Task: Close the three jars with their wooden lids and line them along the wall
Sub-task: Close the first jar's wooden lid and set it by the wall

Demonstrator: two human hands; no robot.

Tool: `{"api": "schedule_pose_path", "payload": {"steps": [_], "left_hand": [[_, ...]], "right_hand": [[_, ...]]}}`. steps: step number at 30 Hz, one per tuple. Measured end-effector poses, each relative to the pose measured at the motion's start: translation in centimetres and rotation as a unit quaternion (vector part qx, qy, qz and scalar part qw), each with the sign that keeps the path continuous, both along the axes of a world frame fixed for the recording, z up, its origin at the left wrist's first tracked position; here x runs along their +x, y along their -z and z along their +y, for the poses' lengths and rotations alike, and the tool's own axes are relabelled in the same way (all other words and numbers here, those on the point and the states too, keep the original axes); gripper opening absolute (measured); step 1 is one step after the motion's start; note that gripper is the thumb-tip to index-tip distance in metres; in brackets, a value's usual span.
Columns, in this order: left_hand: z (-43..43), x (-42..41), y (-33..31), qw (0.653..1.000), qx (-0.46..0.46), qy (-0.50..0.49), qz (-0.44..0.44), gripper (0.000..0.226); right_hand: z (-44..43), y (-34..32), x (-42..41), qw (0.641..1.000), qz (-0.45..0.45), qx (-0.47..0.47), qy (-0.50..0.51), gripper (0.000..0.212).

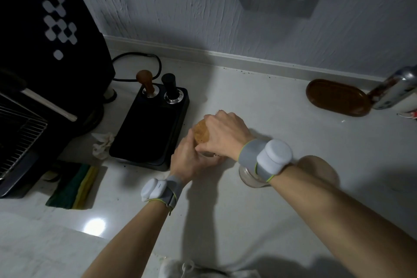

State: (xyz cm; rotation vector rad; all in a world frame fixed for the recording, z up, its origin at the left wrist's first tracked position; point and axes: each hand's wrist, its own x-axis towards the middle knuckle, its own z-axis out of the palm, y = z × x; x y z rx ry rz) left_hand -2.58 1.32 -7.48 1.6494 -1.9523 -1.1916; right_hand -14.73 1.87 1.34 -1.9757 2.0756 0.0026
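Hands are meeting mid-counter: the right hand (223,133) is curling over a wooden lid (201,134), seating it, while the left hand (189,160) is wrapping the jar beneath, mostly hidden. A second glass jar (252,178) is sitting under the right wrist, lid unclear. No jar is lining the wall (225,18) yet.

A round wooden lid (201,132), light brown, is sitting on top of a jar (208,154) that is standing mid-counter, mostly hidden under the hands. A second glass jar (250,178) is standing just to its right, partly covered by a wrist. Whether that one is wearing a lid is unclear.
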Motion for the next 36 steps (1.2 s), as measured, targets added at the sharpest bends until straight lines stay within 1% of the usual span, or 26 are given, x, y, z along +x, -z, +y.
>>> {"api": "schedule_pose_path", "payload": {"steps": [3,8,13,16,21,26,28,30,32,36], "left_hand": [[0.0,0.1,0.0,1.000,-0.011,0.007,0.008,0.103],[-0.3,0.3,0.2,1.000,-0.013,0.008,0.008,0.103],[-1.3,-0.6,0.1,1.000,-0.023,0.015,0.015,0.095],[-2.9,-1.8,-0.5,0.999,-0.032,0.018,0.018,0.084],[-7.0,-4.5,-1.9,0.999,-0.038,0.020,0.026,0.081],[-11.6,-7.7,-2.9,0.998,-0.046,0.025,0.033,0.072],[-13.5,-9.2,-3.2,0.998,-0.046,0.027,0.036,0.078],[-15.2,-10.6,-3.3,0.998,-0.050,0.032,0.031,0.091],[-16.7,-12.0,-3.2,0.997,-0.056,0.038,0.027,0.099],[-19.3,-13.5,-2.5,0.998,-0.053,0.033,0.029,0.101]], "right_hand": [[0.1,0.3,0.5,0.999,0.009,-0.022,0.023,0.060],[0.5,0.9,-0.4,0.999,-0.030,0.026,0.013,0.069],[0.0,0.8,-1.6,0.999,-0.043,0.021,0.015,0.069],[-1.4,0.4,-2.9,0.999,-0.047,0.002,0.026,0.075],[-4.8,-0.2,-5.8,0.996,-0.064,-0.021,0.059,0.082],[-9.0,-0.7,-8.7,0.992,-0.080,-0.039,0.086,0.084],[-10.9,-0.6,-10.1,0.991,-0.082,-0.042,0.094,0.083],[-12.5,-0.5,-11.2,0.991,-0.081,-0.049,0.099,0.081],[-14.0,-0.5,-12.4,0.989,-0.080,-0.054,0.108,0.082],[-16.7,0.1,-13.9,0.990,-0.077,-0.043,0.112,0.076]]}}
